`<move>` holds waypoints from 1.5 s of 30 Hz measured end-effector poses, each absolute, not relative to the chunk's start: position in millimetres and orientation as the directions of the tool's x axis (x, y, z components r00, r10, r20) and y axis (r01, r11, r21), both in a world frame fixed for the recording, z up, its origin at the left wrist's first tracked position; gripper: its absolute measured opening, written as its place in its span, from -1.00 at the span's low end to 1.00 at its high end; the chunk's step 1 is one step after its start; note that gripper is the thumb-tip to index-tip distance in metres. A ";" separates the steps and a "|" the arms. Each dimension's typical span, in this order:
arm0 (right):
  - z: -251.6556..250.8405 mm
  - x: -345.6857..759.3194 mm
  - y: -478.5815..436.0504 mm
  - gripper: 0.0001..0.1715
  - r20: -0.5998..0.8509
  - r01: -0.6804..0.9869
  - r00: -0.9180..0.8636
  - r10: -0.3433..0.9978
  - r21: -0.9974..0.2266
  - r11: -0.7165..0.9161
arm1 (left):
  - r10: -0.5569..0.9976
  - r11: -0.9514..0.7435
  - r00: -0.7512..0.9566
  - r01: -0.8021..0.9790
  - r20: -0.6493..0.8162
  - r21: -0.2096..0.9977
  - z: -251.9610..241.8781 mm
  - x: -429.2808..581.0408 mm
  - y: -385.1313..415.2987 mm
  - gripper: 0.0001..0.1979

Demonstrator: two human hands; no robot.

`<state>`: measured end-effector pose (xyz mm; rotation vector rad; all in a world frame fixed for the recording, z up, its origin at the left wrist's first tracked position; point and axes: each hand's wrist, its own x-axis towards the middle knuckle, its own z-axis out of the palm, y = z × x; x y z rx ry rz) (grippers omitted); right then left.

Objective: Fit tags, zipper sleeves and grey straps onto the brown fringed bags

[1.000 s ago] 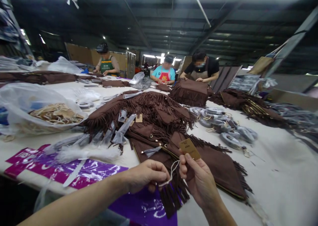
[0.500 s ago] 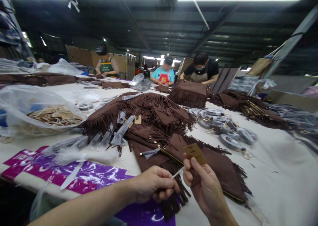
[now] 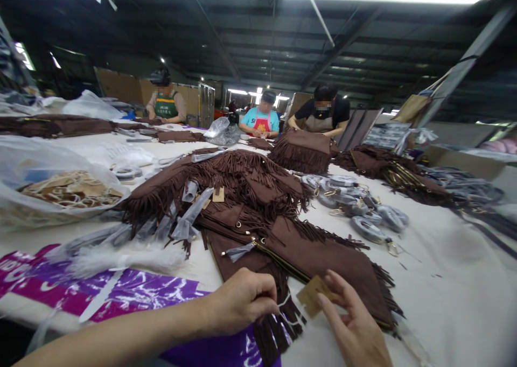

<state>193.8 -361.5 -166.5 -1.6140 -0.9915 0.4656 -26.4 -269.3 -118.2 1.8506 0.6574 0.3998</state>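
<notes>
My left hand is closed in a pinch on a thin white string at the fringe of a brown suede fringed bag lying on the table. The string runs to a small tan paper tag. My right hand touches that tag with spread fingertips, low over the bag's near edge. Behind it lies a heap of more brown fringed bags, some with tags and grey wrapped zipper pulls.
A clear plastic bag of tan tags sits at left, purple printed plastic bags in front. Wrapped grey straps lie at right on the white table. Three people work at the far end.
My right hand has lowered the tag from upright above the bag down to the bag's near edge and its fingers have spread. My left hand stays pinched on the string. The view has shifted slightly.
</notes>
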 end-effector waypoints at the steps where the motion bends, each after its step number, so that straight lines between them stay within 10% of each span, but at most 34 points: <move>1: -163.4 191.4 -360.5 -0.27 0.295 0.443 0.566 0.769 -0.896 0.018 | 0.603 -0.324 0.798 0.257 -0.011 0.911 -114.8 -23.9 -269.2 -0.88; 8: -139.2 142.0 -338.2 -0.33 -0.013 -0.016 0.036 0.999 -1.000 -0.012 | 0.542 -0.561 0.832 0.255 0.117 0.788 -90.5 -10.1 -243.6 -0.92; 13: -129.9 157.2 -296.5 -0.53 0.042 0.242 -0.047 0.998 -0.969 0.052 | 0.593 -0.572 0.795 0.302 0.130 0.762 -91.8 -10.6 -195.3 -0.82; 20: -132.2 176.0 -247.3 -0.60 0.189 0.540 0.029 0.982 -0.829 0.144 | 0.657 -0.725 0.753 0.619 0.032 0.303 -115.5 6.4 -148.7 -0.74; 45: -133.0 177.3 -227.2 -0.68 0.114 0.683 0.011 0.993 -0.726 0.075 | 0.661 -0.606 0.750 0.528 0.008 0.594 -129.2 11.2 -141.7 -0.76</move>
